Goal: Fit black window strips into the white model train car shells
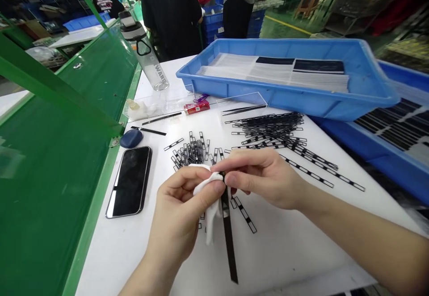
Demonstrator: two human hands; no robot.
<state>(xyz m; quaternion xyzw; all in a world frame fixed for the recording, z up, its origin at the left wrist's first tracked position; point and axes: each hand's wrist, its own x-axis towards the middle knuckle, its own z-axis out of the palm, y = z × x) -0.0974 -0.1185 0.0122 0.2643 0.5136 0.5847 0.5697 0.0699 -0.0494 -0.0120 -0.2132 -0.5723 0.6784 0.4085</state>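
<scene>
My left hand (187, 206) is closed on a white cloth (210, 218), its thumb pressing near the top end of a long black strip (229, 242). At that same end, my right hand (261, 175) pinches with thumb and forefinger, touching the cloth and the strip. The strip slants down toward the table's near side. Just beyond my hands lies a heap of short black-framed strips (191, 151). One framed strip (246, 215) rests on the table to the right of the black strip. My fingers hide the strip's upper tip.
Longer framed strips (275, 128) are piled at the right. Behind them stands a blue tray (288, 95) of stacked strips. A phone (130, 182), a dark blue oval object (131, 139), a red pack (197, 107) and a bottle (152, 66) line the left and back. People stand beyond.
</scene>
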